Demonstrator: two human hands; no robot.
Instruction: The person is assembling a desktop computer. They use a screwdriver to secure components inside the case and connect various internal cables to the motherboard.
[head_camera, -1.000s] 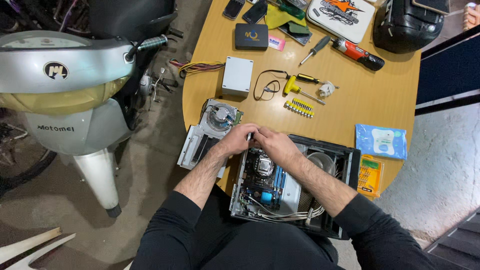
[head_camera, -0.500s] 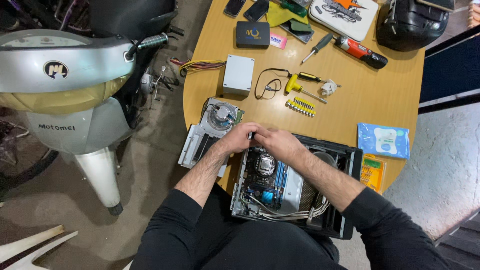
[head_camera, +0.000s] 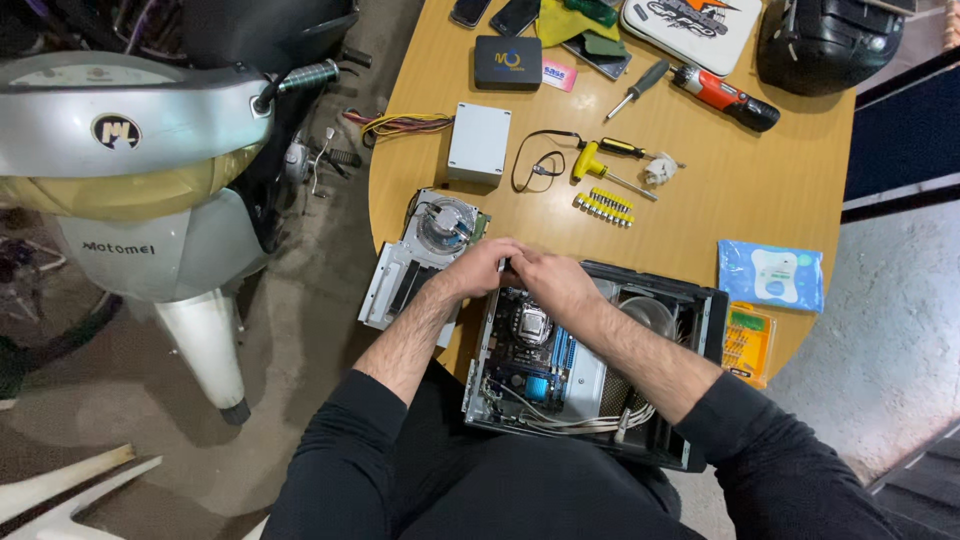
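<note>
Both hands, left (head_camera: 478, 268) and right (head_camera: 548, 280), meet knuckles-up at the open case's (head_camera: 690, 300) ten o'clock corner, grip hidden, with a blue wipes pack (head_camera: 770, 274) at three o'clock.

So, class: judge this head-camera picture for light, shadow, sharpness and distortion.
Head view: soft, even light, no hard shadows; mild glare on the scooter's silver panel; both hands, left hand and right hand, and the open computer case look sharp; wide-angle lens bends the wooden table edges.
</note>
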